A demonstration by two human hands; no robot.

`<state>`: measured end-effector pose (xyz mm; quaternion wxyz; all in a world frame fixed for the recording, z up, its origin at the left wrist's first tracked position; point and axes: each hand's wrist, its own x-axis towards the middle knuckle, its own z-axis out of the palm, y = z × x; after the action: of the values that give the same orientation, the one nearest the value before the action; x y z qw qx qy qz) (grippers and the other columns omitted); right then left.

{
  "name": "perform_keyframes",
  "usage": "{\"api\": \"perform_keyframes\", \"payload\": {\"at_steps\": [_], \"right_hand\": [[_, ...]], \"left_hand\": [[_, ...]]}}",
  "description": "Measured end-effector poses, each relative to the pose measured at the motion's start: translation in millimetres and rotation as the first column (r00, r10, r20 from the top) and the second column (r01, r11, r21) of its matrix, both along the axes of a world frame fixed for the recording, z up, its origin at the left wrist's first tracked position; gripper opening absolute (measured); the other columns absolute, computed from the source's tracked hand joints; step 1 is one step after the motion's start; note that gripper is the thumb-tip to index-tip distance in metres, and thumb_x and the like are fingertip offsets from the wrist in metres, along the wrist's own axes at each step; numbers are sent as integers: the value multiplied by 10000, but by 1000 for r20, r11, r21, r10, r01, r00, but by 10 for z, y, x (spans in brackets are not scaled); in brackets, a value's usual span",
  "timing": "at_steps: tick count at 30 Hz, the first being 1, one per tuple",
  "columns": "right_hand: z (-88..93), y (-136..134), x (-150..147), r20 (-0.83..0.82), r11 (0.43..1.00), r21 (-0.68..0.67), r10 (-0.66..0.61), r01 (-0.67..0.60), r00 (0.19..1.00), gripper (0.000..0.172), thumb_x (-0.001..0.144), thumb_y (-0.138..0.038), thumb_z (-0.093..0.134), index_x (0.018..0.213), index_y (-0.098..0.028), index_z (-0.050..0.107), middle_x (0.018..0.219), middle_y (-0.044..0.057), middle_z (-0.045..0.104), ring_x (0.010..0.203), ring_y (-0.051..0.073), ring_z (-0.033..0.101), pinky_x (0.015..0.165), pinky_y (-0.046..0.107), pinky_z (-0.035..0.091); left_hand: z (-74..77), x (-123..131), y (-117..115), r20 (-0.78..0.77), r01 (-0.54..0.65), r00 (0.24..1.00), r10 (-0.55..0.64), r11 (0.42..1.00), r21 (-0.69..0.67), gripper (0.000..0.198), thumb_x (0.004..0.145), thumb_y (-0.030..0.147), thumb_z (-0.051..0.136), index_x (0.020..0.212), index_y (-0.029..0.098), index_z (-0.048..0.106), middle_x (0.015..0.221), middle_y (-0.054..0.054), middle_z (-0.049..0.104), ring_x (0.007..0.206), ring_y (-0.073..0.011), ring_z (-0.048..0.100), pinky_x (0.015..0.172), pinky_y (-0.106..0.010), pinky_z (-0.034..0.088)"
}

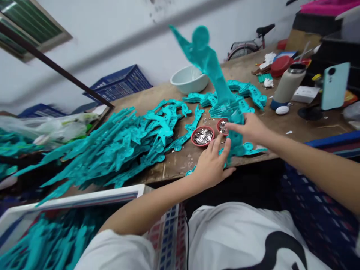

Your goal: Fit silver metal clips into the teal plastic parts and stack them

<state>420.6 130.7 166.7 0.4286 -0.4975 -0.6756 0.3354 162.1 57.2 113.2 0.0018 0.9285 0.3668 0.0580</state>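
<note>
A long turquoise plastic piece [218, 75] stands up above the workbench, with a pointed tip and a round disc at its top. My right hand [251, 129] grips its lower part from the right. Just left of that part is my left hand [210, 163], its fingers spread and the thumb apart. Whether its fingertips touch the piece I cannot tell. Beyond my left fingers sits a red dish [203, 136] of small shiny metal parts. A second red dish [222, 126] of such parts is partly hidden by the piece.
A big pile of turquoise pieces [118, 146] covers the bench's left side. More fill a white-rimmed crate [70, 200] at lower left. Behind stands a pale basin [187, 84]. At right are a bottle [289, 86], a phone [336, 86] and a white box [305, 93].
</note>
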Motion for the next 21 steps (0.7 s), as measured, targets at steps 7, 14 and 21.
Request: {"api": "perform_keyframes", "payload": {"at_steps": [7,14,21], "right_hand": [[112,342,430,471,997,-78,35,3,881,234,954,-474,938,908,-255,868,822,13,758,921,311,782,824,382,554],[-195,230,88,688,977,-210,165,-23,707,701,896,-392,993,1569,-234,881,1027,68,913,929,331,841,772,356,525],[-314,185,-248,488,840,-516,449,-167,749,378,1006,-204,845,1378,-202,908,992,32,938,898,280,904,835,327,611]], "left_hand": [[-266,-843,-86,-506,-12,830,-236,898,-439,1050,1137,574,948,1997,129,540,2109,-291,374,2008,-547,323,1560,-710,520],[44,-985,-35,-426,51,884,-193,946,-321,605,1216,228,752,1820,234,759,1965,-206,673,1907,-469,568,1470,-581,632],[455,-512,48,-275,-78,960,51,993,-89,580,1204,288,746,1777,208,714,1850,-263,734,1753,-500,694,1326,-612,694]]}}
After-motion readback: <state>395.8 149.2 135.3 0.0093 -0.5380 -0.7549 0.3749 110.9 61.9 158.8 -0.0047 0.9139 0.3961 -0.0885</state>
